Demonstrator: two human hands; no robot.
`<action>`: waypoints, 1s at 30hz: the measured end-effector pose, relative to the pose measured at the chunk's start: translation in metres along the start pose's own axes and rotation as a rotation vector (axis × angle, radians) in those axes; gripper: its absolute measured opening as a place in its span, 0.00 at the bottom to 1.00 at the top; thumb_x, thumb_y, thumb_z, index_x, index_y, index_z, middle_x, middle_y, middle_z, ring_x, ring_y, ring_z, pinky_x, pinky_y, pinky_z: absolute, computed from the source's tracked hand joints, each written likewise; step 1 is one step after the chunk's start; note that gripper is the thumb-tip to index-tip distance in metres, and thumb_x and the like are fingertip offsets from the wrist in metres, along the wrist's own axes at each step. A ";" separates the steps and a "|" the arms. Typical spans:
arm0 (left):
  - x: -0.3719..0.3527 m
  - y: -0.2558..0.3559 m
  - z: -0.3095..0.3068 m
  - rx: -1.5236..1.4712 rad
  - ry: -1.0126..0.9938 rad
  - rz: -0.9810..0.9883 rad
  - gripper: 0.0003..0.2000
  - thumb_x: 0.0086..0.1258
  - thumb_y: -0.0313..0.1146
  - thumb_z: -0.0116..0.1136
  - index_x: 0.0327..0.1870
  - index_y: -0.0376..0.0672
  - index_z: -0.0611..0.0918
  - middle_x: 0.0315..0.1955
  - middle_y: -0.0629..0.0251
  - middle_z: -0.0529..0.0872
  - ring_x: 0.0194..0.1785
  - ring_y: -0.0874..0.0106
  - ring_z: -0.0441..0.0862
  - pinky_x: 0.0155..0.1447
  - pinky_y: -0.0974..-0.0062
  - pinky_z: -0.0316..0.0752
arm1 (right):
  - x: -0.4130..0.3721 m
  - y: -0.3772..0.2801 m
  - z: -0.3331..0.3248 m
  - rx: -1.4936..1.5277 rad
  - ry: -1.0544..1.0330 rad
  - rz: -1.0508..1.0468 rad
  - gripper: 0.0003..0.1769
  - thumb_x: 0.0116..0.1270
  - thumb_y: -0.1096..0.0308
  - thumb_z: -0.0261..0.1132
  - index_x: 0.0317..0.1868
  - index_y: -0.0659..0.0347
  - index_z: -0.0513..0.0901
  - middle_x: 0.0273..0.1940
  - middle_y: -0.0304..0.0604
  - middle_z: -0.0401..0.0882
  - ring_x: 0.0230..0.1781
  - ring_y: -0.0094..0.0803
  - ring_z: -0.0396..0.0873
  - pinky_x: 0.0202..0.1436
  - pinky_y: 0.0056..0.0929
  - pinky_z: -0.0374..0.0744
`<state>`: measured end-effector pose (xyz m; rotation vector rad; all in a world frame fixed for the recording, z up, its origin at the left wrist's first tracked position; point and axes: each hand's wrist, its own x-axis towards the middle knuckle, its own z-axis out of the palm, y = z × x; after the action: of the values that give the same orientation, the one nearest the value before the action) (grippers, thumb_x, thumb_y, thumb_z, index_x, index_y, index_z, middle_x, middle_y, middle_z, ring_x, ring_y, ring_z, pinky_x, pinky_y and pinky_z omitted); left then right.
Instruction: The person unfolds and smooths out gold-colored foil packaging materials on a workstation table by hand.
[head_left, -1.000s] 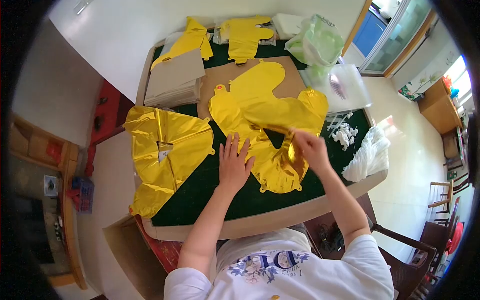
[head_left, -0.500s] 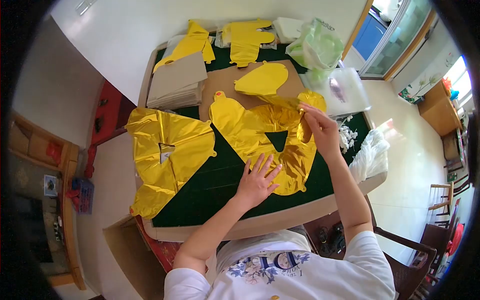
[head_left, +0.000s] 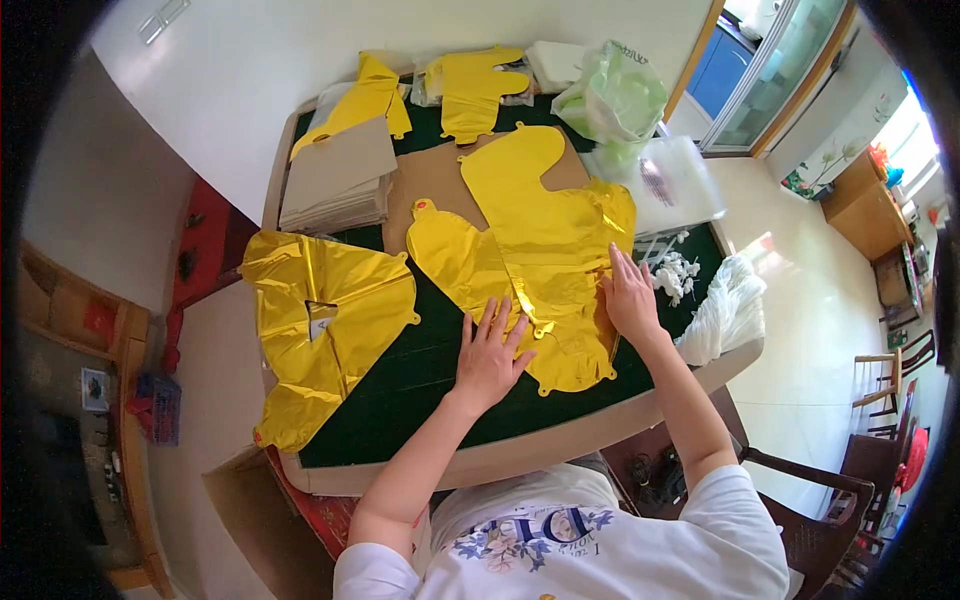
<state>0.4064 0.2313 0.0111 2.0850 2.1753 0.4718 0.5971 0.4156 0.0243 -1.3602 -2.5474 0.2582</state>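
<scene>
Two bare hands lay on the middle gold foil (head_left: 545, 240), which was spread over the green tabletop (head_left: 400, 372) in front of the person. The left hand (head_left: 487, 362) was open, palm down, fingers spread, its fingertips on the lower left part of the foil, with nothing gripped. The right hand (head_left: 630, 300) was also open, its fingers fairly straight and pointing away from the person, resting at the right edge of the foil; no pinch showed, though whether the thumb pressed a layer could not be told.

The middle foil lay partly in overlapping layers, its smooth upper part reaching over a brown cardboard sheet (head_left: 418, 185). To its left, apart from it, was a creased gold foil (head_left: 350, 345) with a small opening near its centre. Beyond that stood a stack of grey-brown boards (head_left: 338, 178), with a folded gold foil (head_left: 378, 95) behind it. Another gold foil (head_left: 470, 105) lay at the far side, near a pale green and white plastic bag (head_left: 612, 100). Clear plastic sleeves (head_left: 680, 185), a white tangle (head_left: 677, 280) and crumpled white plastic (head_left: 722, 312) were on the right side.
</scene>
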 end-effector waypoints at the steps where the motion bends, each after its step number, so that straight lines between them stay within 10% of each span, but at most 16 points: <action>1: 0.000 0.001 0.001 -0.004 0.006 0.002 0.27 0.71 0.51 0.50 0.67 0.47 0.69 0.71 0.54 0.59 0.75 0.56 0.52 0.74 0.45 0.45 | 0.002 0.004 0.002 -0.035 0.007 -0.018 0.31 0.73 0.61 0.50 0.73 0.61 0.54 0.69 0.50 0.63 0.72 0.41 0.58 0.75 0.45 0.51; 23: -0.012 -0.014 -0.007 0.052 0.059 -0.075 0.27 0.71 0.49 0.52 0.69 0.53 0.67 0.70 0.53 0.60 0.75 0.53 0.52 0.71 0.38 0.45 | -0.010 0.005 0.012 0.079 0.260 -0.186 0.24 0.71 0.63 0.54 0.65 0.59 0.70 0.69 0.48 0.64 0.73 0.41 0.57 0.75 0.46 0.53; 30: -0.011 -0.012 -0.008 0.047 0.067 -0.081 0.27 0.71 0.49 0.52 0.69 0.53 0.67 0.70 0.53 0.60 0.75 0.53 0.53 0.71 0.38 0.45 | -0.047 -0.036 -0.003 0.072 -0.093 -0.460 0.22 0.68 0.64 0.59 0.62 0.56 0.74 0.66 0.46 0.68 0.70 0.42 0.61 0.73 0.48 0.57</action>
<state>0.3933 0.2186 0.0138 2.0234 2.3192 0.4939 0.5946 0.3565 0.0306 -0.7202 -2.8035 0.3258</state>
